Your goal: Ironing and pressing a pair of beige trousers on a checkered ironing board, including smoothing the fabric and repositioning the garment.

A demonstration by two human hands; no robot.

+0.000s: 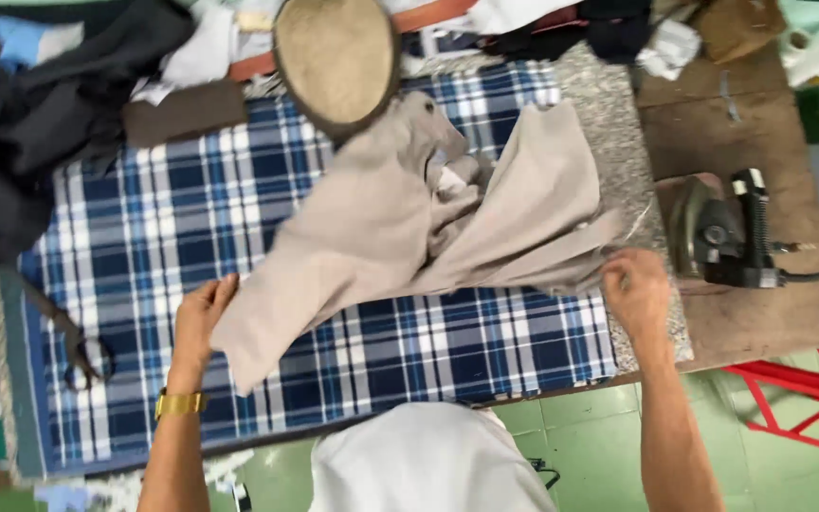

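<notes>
A beige garment [409,228] lies crumpled on a blue and white checked cloth [163,228] that covers the table. My left hand [203,318], with a gold watch on its wrist, grips the garment's near left edge. At the garment's right end my right hand [635,289] is closed on the fabric, near the table's right side. The garment is spread between both hands, bunched in the middle.
A dark iron [718,232] with a cord rests on the wooden board at right. A round tan padded form [336,57] sits at the back. Dark clothes [40,114] are piled at back left. A red metal frame [798,398] stands on the green floor.
</notes>
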